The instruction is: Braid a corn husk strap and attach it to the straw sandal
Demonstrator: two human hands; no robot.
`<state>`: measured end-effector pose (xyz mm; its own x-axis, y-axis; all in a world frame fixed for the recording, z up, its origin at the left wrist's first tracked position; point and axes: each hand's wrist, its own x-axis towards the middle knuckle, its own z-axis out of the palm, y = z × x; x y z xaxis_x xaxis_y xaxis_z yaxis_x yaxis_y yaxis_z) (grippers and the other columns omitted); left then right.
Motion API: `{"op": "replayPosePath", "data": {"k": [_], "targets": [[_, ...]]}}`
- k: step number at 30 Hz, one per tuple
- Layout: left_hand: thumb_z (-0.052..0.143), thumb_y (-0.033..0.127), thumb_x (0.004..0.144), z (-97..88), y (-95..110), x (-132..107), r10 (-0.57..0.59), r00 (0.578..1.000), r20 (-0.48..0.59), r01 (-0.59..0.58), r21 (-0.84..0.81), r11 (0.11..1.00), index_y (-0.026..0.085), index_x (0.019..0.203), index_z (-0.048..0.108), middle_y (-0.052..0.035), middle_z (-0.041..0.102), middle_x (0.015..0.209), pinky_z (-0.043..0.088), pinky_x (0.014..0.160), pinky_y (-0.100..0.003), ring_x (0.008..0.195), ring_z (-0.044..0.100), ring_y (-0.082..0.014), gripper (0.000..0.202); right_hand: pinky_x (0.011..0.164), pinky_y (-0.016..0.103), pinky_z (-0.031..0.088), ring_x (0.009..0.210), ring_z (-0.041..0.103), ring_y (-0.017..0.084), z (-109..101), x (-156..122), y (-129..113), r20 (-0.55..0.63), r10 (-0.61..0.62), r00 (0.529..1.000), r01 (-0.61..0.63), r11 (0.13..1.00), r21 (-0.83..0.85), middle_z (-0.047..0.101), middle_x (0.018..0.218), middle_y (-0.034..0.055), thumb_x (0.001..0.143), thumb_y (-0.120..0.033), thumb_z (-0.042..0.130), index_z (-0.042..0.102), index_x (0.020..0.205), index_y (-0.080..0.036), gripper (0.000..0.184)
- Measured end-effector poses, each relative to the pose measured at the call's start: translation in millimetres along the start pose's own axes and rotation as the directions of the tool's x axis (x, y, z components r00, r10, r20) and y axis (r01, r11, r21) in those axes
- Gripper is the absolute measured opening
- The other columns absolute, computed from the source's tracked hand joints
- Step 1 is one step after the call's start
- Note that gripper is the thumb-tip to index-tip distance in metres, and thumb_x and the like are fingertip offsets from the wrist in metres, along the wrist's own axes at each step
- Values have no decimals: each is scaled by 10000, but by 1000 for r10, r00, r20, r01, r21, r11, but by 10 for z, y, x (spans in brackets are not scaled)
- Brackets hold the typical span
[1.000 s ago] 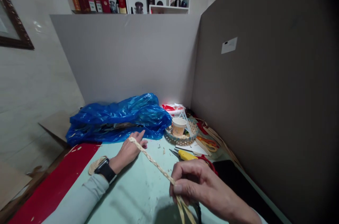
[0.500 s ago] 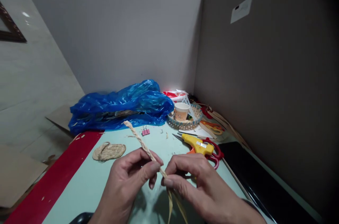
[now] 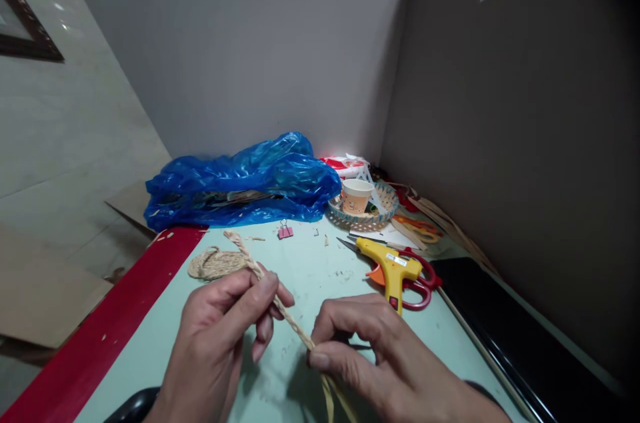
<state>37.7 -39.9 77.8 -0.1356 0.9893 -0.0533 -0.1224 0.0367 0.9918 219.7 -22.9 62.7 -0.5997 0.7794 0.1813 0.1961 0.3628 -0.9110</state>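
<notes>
A pale twisted straw cord [image 3: 291,321] runs slantwise between my two hands. My left hand [image 3: 225,323] pinches it near its upper end, thumb on top. Lower down, my right hand [image 3: 370,349] grips the cord between thumb and bent forefinger. Two loose flat strands [image 3: 327,397] hang below the right fingers. Behind the left hand lies an oval woven straw piece [image 3: 215,264]. A yellow glue gun [image 3: 395,266] rests beyond the right hand, over red-handled scissors [image 3: 425,293].
A blue plastic bag [image 3: 240,176] lies along the back. A paper cup [image 3: 357,197] stands in a woven basket [image 3: 385,213]. In front is a pink binder clip [image 3: 285,231]. Orange-handled scissors [image 3: 420,229] and a long black object [image 3: 515,329] lie to the right.
My left hand has slid up the cord, away from the right hand, so a longer stretch shows between them. The right hand keeps its pinch. The view has tilted down and shifted left.
</notes>
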Motion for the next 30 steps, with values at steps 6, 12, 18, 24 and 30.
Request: {"op": "replayPosePath", "data": {"k": [6,12,18,24,30], "targets": [[767,475,665,-100,127,114,18,997,-72,-17,18,1000,198,567,729,10,472,473,337,384,-202,448,375,-94,297,574,202,369,655,518,118,-10,25,1,41,49,998,-53,993,102,593,665,-24,877,-266,621,630,684,-189,208],[767,377,683,-189,208,204,71,991,-113,-69,19,997,218,590,720,18,494,554,302,371,-200,452,331,-80,190,566,200,339,630,434,103,-20,28,-3,107,128,986,-151,958,244,518,616,-41,859,-338,659,616,654,-178,264],[733,344,681,-208,189,278,-18,985,-173,19,6,1000,248,582,710,1,578,608,278,353,-230,459,389,-114,139,513,198,293,566,375,80,-15,47,34,186,184,965,-245,886,393,465,565,-55,818,-402,709,594,654,-154,318],[750,315,684,-364,225,437,182,935,-303,-126,196,973,235,613,709,24,632,678,425,549,-226,639,536,-134,114,486,193,272,549,380,66,14,62,160,275,152,949,-256,880,400,479,579,-57,818,-420,713,622,705,-135,320],[562,424,852,-306,251,245,563,770,300,-558,745,366,323,866,739,-15,725,910,463,766,-319,834,628,-261,204,488,201,255,552,353,68,14,81,222,261,161,952,-248,906,343,448,583,-62,836,-468,683,610,709,-137,361]]}}
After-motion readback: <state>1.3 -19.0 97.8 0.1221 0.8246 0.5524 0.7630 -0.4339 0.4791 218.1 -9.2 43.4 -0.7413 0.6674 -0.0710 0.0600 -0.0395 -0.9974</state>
